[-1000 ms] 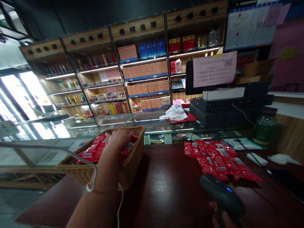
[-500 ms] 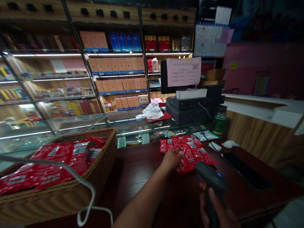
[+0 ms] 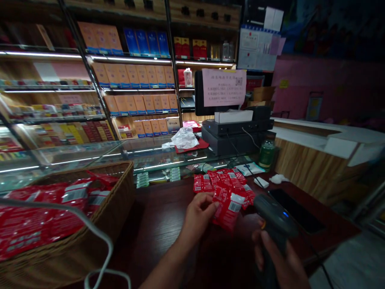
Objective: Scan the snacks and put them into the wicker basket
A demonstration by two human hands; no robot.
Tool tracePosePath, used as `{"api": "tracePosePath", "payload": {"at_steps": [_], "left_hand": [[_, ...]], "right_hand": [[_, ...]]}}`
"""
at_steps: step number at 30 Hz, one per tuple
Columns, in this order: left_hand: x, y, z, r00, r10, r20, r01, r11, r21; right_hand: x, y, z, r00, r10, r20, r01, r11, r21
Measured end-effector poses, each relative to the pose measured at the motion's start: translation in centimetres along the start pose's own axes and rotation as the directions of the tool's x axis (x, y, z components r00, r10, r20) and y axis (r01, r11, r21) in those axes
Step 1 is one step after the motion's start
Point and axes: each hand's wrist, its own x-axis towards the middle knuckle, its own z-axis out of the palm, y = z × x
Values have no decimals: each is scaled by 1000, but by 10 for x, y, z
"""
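Observation:
Pinched between the thumb and fingers of my left hand (image 3: 199,212) is a red snack packet (image 3: 226,208), raised off the dark table with its barcode side toward me. My right hand (image 3: 278,253) is wrapped round the handle of a black barcode scanner (image 3: 275,216), whose head points at the packet and shows a small blue light. Behind the held packet lies a pile of similar red packets (image 3: 203,183). To the left, a wicker basket (image 3: 120,204) holds more red packets (image 3: 45,216).
A black phone (image 3: 296,210) lies right of the scanner, near a white box (image 3: 261,182) and a crumpled tissue (image 3: 278,178). A green jar (image 3: 267,152) stands beside the cash register (image 3: 231,140). A white cable (image 3: 104,237) loops before the basket. Stocked shelves (image 3: 135,92) line the back.
My left hand has lifted one red packet from the pile and brought it nearer. The scanner has shifted slightly right and down in view. The camera view has turned a little right.

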Motion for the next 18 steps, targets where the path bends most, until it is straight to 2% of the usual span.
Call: {"api": "tracePosePath", "payload": {"at_steps": [4, 7, 10, 14, 16, 18], "left_hand": [[-53, 10, -21, 989, -95, 110, 107, 988, -107], [-77, 8, -33, 983, -150, 102, 164, 976, -144], [-91, 3, -46, 965, -245, 90, 259, 941, -218], [-103, 2, -62, 899, -407, 163, 434, 878, -199], [-109, 2, -67, 877, -435, 201, 468, 869, -159], [-114, 3, -70, 879, -430, 207, 465, 870, -163]], "right_hand": [[8, 5, 12, 997, -34, 65, 39, 997, -66], [4, 6, 28, 998, -14, 62, 17, 999, -50], [-4, 3, 44, 995, -7, 104, 7, 1000, 0], [-10, 0, 53, 994, -14, 106, 9, 999, 42], [-10, 3, 54, 995, -3, 96, -1, 999, 43], [-9, 6, 55, 997, 4, 80, -7, 999, 35]]}}
